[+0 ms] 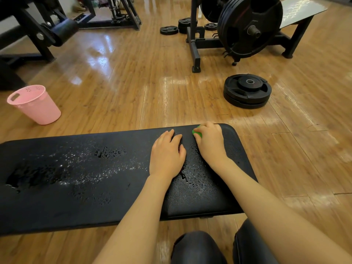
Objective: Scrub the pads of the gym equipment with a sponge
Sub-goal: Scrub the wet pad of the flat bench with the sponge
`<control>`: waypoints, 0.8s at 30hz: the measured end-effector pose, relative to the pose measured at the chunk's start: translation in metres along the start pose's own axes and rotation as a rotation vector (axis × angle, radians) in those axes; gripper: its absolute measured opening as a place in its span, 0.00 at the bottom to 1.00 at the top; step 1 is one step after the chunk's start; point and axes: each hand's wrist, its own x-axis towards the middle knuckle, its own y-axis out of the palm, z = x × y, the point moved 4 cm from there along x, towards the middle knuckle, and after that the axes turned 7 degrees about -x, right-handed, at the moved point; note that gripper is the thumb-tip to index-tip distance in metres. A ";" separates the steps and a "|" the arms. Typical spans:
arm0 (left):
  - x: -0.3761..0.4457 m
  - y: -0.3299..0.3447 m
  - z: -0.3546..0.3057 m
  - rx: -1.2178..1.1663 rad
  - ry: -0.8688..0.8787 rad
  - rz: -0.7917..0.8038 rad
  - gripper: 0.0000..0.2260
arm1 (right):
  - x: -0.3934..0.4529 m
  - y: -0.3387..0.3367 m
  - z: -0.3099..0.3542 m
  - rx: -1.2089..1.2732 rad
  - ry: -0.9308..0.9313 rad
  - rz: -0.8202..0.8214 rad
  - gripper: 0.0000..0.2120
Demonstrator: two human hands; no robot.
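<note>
Head view. Black bench pad (pixel 95 178) spans the lower half of the frame, left edge to right of centre. Right hand (pixel 210 141) sits at the pad's far right corner, fingers curled over a green sponge (pixel 196 132); only a small green edge shows at the fingertips, the sponge pressed against the pad. Left hand (pixel 167 153) lies flat just beside it, fingers straight, palm down on the pad, grasping nothing; judged to be steadying.

Progress, as judged: scrubbing is under way at the right end. Water beads and small puddles (pixel 34 176) lie across the left and middle of the pad, with a whitish speckled band that may be suds or glare; cannot tell which. Wetting looks done over most of the surface; whether the left portion has been scrubbed cannot be told. Other pads in the room show no sign of work.

Materials: pad is matte, fine-grained vinyl-like cover, rounded corners, raised seam along the edge; water beads rather than soaking in. Sponge appears soft and compressed. Floor (pixel 133 82) is glossy wood-pattern plank. Pink plastic bucket (pixel 36 105), perforated rim, stands at centre left on the floor. Stacked black weight plates (pixel 247 90) lie at centre right.
</note>
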 end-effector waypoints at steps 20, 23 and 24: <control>-0.002 -0.023 0.031 0.134 -0.109 0.059 0.21 | 0.013 0.004 0.007 0.024 0.034 0.021 0.11; -0.002 -0.023 0.029 0.131 -0.110 0.052 0.21 | 0.030 0.009 0.014 0.030 0.040 0.024 0.11; -0.002 -0.023 0.029 0.128 -0.112 0.051 0.21 | 0.033 0.010 0.015 0.026 0.040 0.018 0.11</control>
